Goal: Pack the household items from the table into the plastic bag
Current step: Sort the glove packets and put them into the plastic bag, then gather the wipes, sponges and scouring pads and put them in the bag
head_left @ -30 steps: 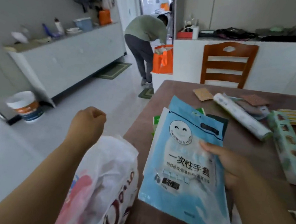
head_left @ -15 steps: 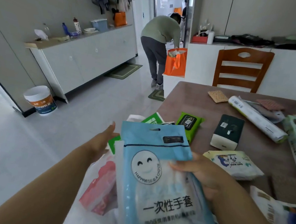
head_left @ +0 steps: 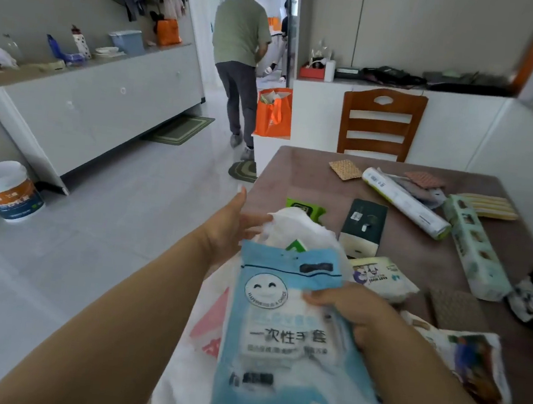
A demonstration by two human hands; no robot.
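My right hand (head_left: 351, 309) grips a light blue pack of disposable gloves (head_left: 280, 335) with a smiley face, held upright over the white plastic bag (head_left: 302, 228). My left hand (head_left: 229, 227) holds the bag's rim at its far left, fingers stretched out along the plastic. The bag hangs at the brown table's (head_left: 301, 172) near left corner, and a green pack shows inside its mouth. On the table lie a green wipes pack (head_left: 304, 207), a dark box (head_left: 362, 228), a white tissue pack (head_left: 382, 276), a long white roll (head_left: 405, 201) and a pale green long package (head_left: 474, 246).
A wooden chair (head_left: 382, 122) stands at the table's far side. Another person (head_left: 240, 64) walks away by an orange bag (head_left: 273, 112). A white cabinet (head_left: 88, 101) and a bucket (head_left: 5, 189) stand on the left. Sponge pads (head_left: 344, 169), cloths and a printed packet (head_left: 472, 361) lie on the table.
The glove pack has dropped lower toward the bag's mouth. My left hand went from a fist to spreading the bag's rim. The other person stood up and walks off.
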